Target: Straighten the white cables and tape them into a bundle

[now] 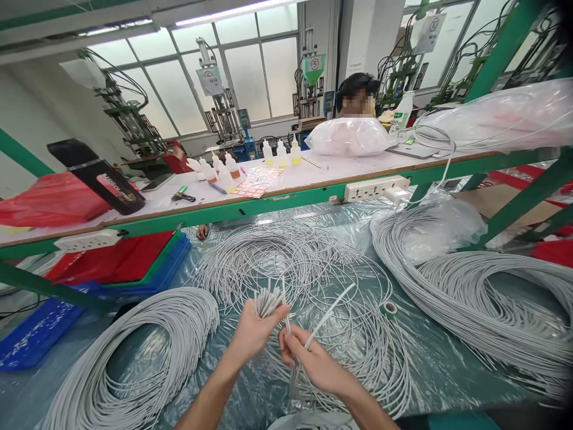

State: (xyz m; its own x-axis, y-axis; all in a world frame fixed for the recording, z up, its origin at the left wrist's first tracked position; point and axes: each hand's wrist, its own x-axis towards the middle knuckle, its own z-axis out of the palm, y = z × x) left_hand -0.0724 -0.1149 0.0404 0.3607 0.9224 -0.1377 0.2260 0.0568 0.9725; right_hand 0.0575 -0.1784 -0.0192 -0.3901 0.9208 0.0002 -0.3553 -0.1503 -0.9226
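Observation:
My left hand (253,330) is closed around a bundle of grey cable ends (267,300), their tips pointing up and away from me. Beside it, my right hand (316,359) is closed, with thumb and forefinger pinching a grey cable (287,321) just right of the bundle. A pale, flat-looking strip (332,310) also passes through the right hand and sticks out up to the right; its exact kind is unclear. Loose grey cables (277,254) lie tangled on the plastic-covered table behind and below both hands.
Coiled cables lie at left (147,310) and right (470,310). A small tape roll (390,307) sits near the right hand. Across the back runs a shelf (295,177) with bottles (281,153), a black flask (98,179) and a power strip (376,188). A person (356,98) is behind it.

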